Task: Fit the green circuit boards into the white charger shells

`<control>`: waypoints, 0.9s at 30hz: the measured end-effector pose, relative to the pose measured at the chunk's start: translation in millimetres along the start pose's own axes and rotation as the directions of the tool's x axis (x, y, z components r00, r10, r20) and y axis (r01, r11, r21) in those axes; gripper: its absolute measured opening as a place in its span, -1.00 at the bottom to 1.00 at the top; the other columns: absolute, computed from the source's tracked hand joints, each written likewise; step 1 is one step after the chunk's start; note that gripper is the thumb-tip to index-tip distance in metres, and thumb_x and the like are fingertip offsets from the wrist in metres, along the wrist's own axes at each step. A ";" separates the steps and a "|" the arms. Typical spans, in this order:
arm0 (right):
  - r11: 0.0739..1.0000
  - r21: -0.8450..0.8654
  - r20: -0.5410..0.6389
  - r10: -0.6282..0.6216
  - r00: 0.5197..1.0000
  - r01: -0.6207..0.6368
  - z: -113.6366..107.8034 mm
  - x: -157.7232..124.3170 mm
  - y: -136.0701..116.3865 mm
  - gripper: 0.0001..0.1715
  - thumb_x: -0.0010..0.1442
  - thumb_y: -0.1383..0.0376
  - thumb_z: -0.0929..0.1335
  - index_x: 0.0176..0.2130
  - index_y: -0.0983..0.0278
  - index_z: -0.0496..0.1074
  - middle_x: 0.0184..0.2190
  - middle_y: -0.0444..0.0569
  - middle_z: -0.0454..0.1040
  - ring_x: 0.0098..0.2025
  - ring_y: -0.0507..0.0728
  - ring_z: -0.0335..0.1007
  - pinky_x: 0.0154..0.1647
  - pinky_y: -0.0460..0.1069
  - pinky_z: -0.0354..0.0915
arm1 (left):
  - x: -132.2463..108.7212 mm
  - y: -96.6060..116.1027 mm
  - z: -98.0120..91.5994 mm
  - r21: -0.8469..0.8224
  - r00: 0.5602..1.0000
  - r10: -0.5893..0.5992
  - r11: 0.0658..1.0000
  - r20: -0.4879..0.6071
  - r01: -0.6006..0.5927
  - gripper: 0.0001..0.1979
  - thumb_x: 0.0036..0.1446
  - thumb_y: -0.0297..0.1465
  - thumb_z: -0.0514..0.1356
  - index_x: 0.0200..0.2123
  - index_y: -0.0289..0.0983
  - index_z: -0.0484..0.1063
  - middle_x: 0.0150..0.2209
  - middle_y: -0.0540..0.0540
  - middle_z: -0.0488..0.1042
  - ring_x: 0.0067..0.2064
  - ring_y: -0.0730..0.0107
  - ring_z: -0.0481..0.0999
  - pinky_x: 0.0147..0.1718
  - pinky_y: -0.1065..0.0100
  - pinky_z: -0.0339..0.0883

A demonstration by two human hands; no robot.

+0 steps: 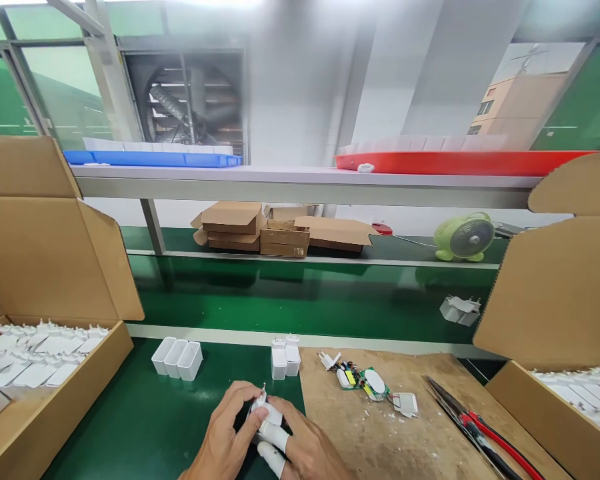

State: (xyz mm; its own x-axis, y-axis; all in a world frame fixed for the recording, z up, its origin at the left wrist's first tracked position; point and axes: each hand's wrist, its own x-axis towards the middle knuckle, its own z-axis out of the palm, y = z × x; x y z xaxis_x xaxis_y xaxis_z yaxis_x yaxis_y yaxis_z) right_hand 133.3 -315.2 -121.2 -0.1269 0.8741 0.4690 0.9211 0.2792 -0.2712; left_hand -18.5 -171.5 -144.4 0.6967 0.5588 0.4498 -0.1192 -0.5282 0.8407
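Both of my hands meet at the front middle of the green mat, fingers closed round a small white plug charger (273, 415) with a metal pin pointing up. My left hand (226, 427) grips it from the left, thumb across its front. From the right, my right hand (310, 445) holds it; white covers wrap some of its fingers. Much of the charger is hidden by the fingers. Beyond the hands stand white plug chargers (285, 359) side by side. Farther left are three white open-topped cases (177, 360).
Circuit boards (363, 381) wired to a plug lie on a worn brown board (350, 433), left of red-and-black pliers (473, 421). Open cardboard boxes of white parts flank me, left (93, 373) and right (555, 407). A green belt (290, 300) carries grey-white pieces (461, 311). A shelf (290, 183) spans above.
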 end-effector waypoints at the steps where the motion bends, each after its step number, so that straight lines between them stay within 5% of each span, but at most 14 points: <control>1: 0.999 0.035 0.007 0.015 1.000 -0.015 -0.1 0.9 -0.9 -0.46 0.35 0.47 0.30 0.27 0.21 0.36 0.19 0.20 0.46 0.11 0.25 0.56 0.15 0.07 0.56 | -0.4 -0.3 0.1 -0.016 0.999 -0.031 0.999 0.013 0.031 -0.75 0.49 -0.17 0.16 0.03 -0.14 0.55 -0.05 -0.17 0.60 -0.02 0.18 0.64 0.00 0.26 0.56; 7: 0.996 0.040 -0.074 0.078 0.994 -0.075 0.6 -3.6 4.1 -0.45 0.38 0.46 0.27 0.27 0.14 0.40 0.08 0.10 0.48 -0.11 0.18 0.59 -0.01 0.02 0.61 | -5.1 -4.4 -4.8 -0.034 0.986 -0.162 0.986 -0.049 0.160 -0.60 0.53 -0.12 0.05 0.29 -0.10 0.40 0.17 -0.20 0.55 0.17 0.12 0.59 0.21 0.10 0.50; 11: 0.991 0.050 -0.152 0.127 0.980 -0.120 -1.2 -4.6 10.4 -0.49 0.40 0.46 0.26 0.23 0.12 0.44 0.09 0.09 0.48 -0.04 0.20 0.58 0.04 0.05 0.60 | -9.8 -8.3 -10.4 0.054 0.992 -0.113 0.992 0.059 0.110 -0.50 0.52 -0.10 0.06 0.43 -0.03 0.28 0.39 -0.22 0.38 0.34 0.01 0.46 0.37 -0.08 0.36; 14: 0.988 0.074 -0.061 0.137 0.989 -0.133 2.9 -7.0 13.5 -0.51 0.33 0.52 0.25 0.13 0.17 0.48 0.04 0.09 0.49 -0.06 0.22 0.57 -0.01 0.10 0.61 | -12.2 -9.6 -9.2 0.115 0.979 -0.078 0.992 0.188 0.057 -0.41 0.52 -0.09 0.06 0.52 0.00 0.13 0.50 -0.20 0.25 0.49 -0.08 0.26 0.47 -0.24 0.14; 17: 0.988 0.072 -0.023 0.135 0.991 -0.134 6.0 -9.1 14.5 -0.52 0.26 0.55 0.25 0.07 0.21 0.49 0.04 0.11 0.49 -0.07 0.23 0.55 -0.03 0.12 0.61 | -12.9 -10.0 -6.6 0.128 0.965 -0.028 0.992 0.261 -0.006 -0.36 0.53 -0.11 0.06 0.56 0.04 -0.02 0.51 -0.18 0.23 0.50 -0.04 0.24 0.46 -0.20 0.18; 23: 0.986 0.130 -0.125 0.124 0.984 -0.108 -3.5 -3.3 10.2 -0.55 0.44 0.47 0.24 0.19 0.15 0.45 0.08 0.11 0.46 0.01 0.20 0.53 0.08 0.08 0.57 | -14.6 -7.4 -9.3 0.099 0.974 0.037 0.993 0.223 -0.060 -0.22 0.52 -0.10 0.09 0.59 0.06 -0.29 0.56 -0.20 0.10 0.53 0.01 0.19 0.45 -0.14 0.21; 27: 0.973 0.170 -0.001 0.156 0.988 -0.154 1.1 -5.7 11.4 -0.50 0.30 0.54 0.24 0.11 0.20 0.49 0.07 0.11 0.47 0.04 0.24 0.51 0.11 0.12 0.55 | -13.2 -1.3 -8.3 0.144 0.963 0.135 0.974 0.234 -0.172 -0.24 0.52 -0.05 0.07 0.59 0.00 -0.23 0.58 -0.27 0.01 0.54 -0.07 0.16 0.43 -0.18 0.22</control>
State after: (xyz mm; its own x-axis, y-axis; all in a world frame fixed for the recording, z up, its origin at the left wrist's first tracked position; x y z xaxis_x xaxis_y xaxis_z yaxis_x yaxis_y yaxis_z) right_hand 144.1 -316.6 -127.9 0.0189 0.9067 0.4214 0.8536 0.2048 -0.4790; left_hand -33.4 -172.9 -148.9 0.8204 0.3166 0.4762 -0.1341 -0.7030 0.6984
